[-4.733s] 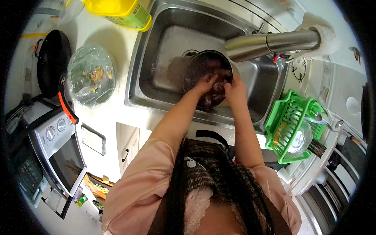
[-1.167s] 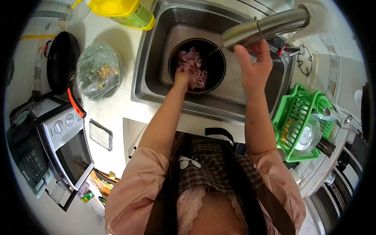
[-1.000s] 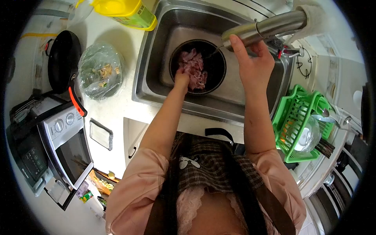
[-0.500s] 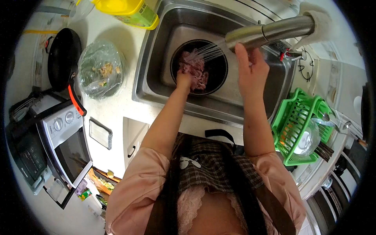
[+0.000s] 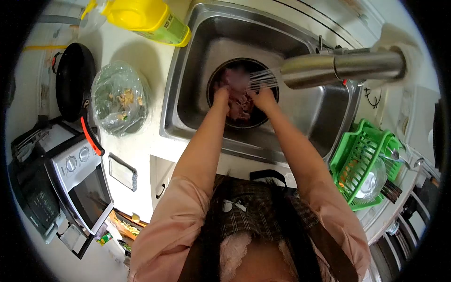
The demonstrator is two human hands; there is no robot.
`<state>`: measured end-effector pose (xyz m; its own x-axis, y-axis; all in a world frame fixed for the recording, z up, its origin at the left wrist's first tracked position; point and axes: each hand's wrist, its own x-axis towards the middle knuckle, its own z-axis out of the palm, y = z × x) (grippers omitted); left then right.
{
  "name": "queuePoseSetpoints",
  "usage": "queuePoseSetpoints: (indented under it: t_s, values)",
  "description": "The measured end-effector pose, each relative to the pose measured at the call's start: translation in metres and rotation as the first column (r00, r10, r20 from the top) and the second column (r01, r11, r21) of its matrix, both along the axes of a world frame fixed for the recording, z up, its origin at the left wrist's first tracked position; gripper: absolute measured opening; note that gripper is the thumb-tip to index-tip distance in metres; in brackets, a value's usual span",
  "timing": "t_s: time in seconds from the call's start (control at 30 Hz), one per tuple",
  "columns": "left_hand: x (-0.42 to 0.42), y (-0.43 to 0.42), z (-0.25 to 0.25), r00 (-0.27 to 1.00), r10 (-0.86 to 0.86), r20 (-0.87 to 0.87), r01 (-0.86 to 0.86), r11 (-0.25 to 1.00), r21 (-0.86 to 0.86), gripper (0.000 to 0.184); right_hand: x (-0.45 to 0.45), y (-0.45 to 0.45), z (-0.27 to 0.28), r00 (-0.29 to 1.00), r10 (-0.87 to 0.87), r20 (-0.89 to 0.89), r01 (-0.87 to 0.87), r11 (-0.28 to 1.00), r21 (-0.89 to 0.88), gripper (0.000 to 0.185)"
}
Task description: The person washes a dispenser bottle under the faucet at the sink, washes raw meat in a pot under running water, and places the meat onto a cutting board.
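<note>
Two bare hands, the left hand [image 5: 221,97] and the right hand [image 5: 264,97], reach into a dark round pot [image 5: 260,115] in a metal sink [image 5: 197,61], apart from each other, with raw pink meat [image 5: 240,107] lying in the pot between them. The left fingers are at the meat's edge, partly lost to view, and whether they grip a piece cannot be told; the right hand's hold, at the opposite side, is just as unclear. Water [image 5: 261,79] sprays in fine streams from a thick metal faucet [image 5: 312,71] into the pot, beside the right hand's fingers. Right of the sink, a green rack [image 5: 359,160] holds a clear bowl [image 5: 375,178]. On the counter [image 5: 157,94] to the left stand a yellow jug [image 5: 136,16] and a clear plastic bag [image 5: 110,87] containing pale bits [image 5: 127,97]. Farther left are a black frying pan [image 5: 73,84] and a small oven [image 5: 77,162].
</note>
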<state>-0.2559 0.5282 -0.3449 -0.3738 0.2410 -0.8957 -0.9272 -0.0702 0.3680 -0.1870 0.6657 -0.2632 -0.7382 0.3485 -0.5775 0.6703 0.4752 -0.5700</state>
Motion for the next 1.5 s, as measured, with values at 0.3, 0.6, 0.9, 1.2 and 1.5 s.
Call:
queuePoseSetpoints:
  t_s: [0.3,0.6,0.9,1.2,1.5]
  values:
    - [-0.027,0.020,0.000,0.996,-0.074,0.048,0.076,0.996,-0.042,0.044,-0.045,0.007,-0.107,0.964,-0.245,-0.105,0.193,0.913,-0.360,0.057]
    - [-0.022,0.011,-0.007,0.970,-0.234,0.066,0.218,0.956,0.195,0.049,-0.029,-0.001,-0.060,0.917,-0.291,0.272,0.385,0.473,-0.792,0.049]
    - [0.000,-0.006,-0.002,0.865,-0.362,-0.347,0.239,0.906,-0.350,0.046,-0.017,0.011,-0.038,0.730,-0.651,0.207,0.519,0.331,-0.788,0.038]
    - [0.016,0.025,-0.009,0.946,0.254,0.203,-0.246,0.967,-0.063,0.039,0.009,-0.035,-0.075,0.636,-0.602,0.483,0.770,0.445,-0.458,0.042]
    - [0.024,0.032,-0.034,0.970,-0.120,-0.210,0.115,0.993,-0.035,0.036,-0.011,-0.009,-0.061,0.920,-0.290,-0.265,0.172,0.904,-0.390,0.024]
